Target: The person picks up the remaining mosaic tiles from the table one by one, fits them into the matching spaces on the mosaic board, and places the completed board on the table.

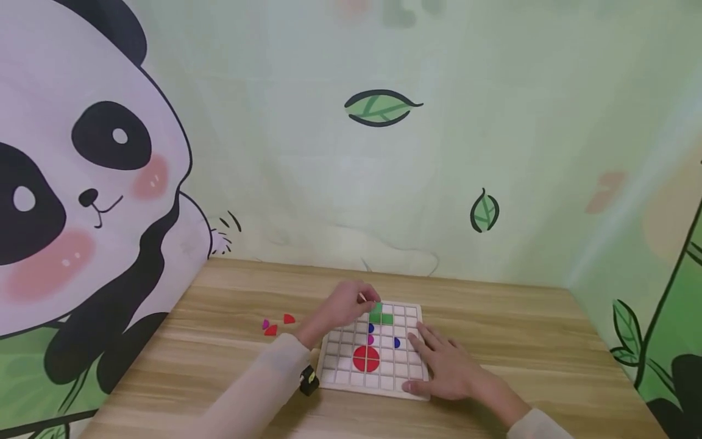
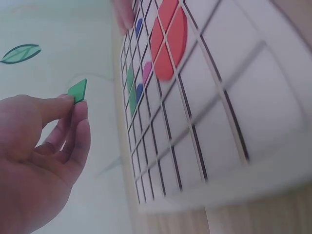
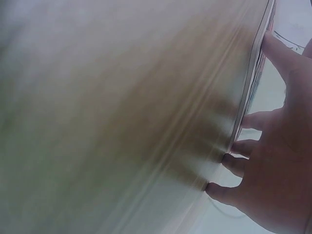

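A white gridded board [image 1: 359, 385] lies on the wooden table. Over its far edge my left hand [image 1: 351, 303] pinches a small green tile [image 2: 78, 91] between thumb and fingers. Green tiles [image 1: 387, 319] sit in the grid just below that hand. Farther down come a blue piece [image 1: 371, 328], a pink piece [image 1: 370, 339] and red quarter pieces [image 1: 359, 353] forming a circle. Another blue piece [image 1: 397, 342] sits to the right. My right hand [image 1: 446, 363] rests with spread fingers along the board's right edge, its thumb at the near right corner.
Left of the board, two red quarter pieces [image 1: 289, 319] and a small magenta piece [image 1: 265, 324] lie loose on the table [image 1: 230, 366]. A black device [image 1: 309, 381] shows by the left wrist. A panda-printed backdrop [image 1: 296, 152] stands behind the table.
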### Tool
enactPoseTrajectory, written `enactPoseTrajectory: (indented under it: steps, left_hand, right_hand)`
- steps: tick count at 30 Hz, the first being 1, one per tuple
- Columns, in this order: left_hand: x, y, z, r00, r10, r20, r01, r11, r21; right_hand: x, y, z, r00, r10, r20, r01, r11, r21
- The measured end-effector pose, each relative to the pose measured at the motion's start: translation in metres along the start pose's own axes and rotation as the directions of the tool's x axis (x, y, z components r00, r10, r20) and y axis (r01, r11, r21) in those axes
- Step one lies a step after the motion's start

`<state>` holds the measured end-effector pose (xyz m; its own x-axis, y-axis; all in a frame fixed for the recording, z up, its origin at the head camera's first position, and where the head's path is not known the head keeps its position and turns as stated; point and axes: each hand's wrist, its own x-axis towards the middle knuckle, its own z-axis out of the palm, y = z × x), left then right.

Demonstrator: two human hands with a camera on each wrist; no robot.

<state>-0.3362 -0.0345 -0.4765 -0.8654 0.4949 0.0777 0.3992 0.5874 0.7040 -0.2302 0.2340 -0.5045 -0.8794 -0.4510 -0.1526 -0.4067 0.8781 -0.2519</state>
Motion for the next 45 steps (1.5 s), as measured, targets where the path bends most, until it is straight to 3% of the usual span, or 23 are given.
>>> enactPoseTrajectory:
  steps: [5, 12, 18, 26, 36, 45]
  left_hand:
    - [0.015, 0.007, 0.016, 1.000, 0.018, -0.003, -0.018, 1.000, -0.015]
    - [0.030, 0.009, 0.037, 1.000, 0.025, -0.011, -0.025, 0.999, 0.027]
    - [0.038, 0.009, 0.050, 1.000, -0.006, 0.004, 0.006, 0.998, 0.067]
    - [0.043, 0.013, 0.055, 0.999, -0.048, 0.020, 0.046, 0.995, 0.091]
    - [0.045, 0.010, 0.062, 0.996, -0.055, 0.068, 0.044, 0.987, 0.152]
    - [0.048, 0.015, 0.068, 0.999, -0.014, 0.044, 0.000, 0.952, 0.306]
  right_hand:
    - [0.000, 0.001, 0.004, 1.000, -0.008, -0.006, 0.008, 1.000, -0.006]
    - [0.001, 0.002, 0.005, 1.000, -0.016, -0.013, 0.016, 1.000, -0.012]
    - [0.000, 0.002, 0.004, 1.000, -0.023, -0.015, 0.023, 1.000, -0.007]
    - [0.003, 0.003, 0.004, 1.000, -0.004, 0.007, 0.004, 1.000, -0.009]
    - [0.000, 0.002, 0.002, 1.000, -0.016, 0.004, 0.016, 1.000, -0.005]
    - [-0.001, 0.001, 0.002, 0.999, -0.033, -0.018, 0.033, 0.999, -0.019]
